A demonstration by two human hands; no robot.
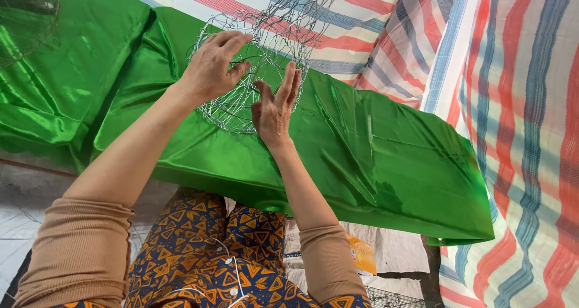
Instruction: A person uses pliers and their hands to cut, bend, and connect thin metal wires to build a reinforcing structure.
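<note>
- The left hand [211, 66] is curling over the upper rim of a round wire frame [253, 66], fingers bent and gripping its thin wires.
- The right hand [274, 106] is pressing against the frame's lower right side, fingers straight and held together, pointing upward; whether it is pinching a wire cannot be told.
- The wire frame is resting tilted on a sheet of shiny green foil [374, 157], its top wires reaching up over the striped tarp [512, 103].
- The green foil is lying across the person's lap and spreading left in creased folds.
- Another wire frame [27, 12] is sitting on the foil at the upper left, well apart from the hands.
- An orange packet [362, 254] is lying below the foil, beside the patterned clothing [205, 247].
</note>
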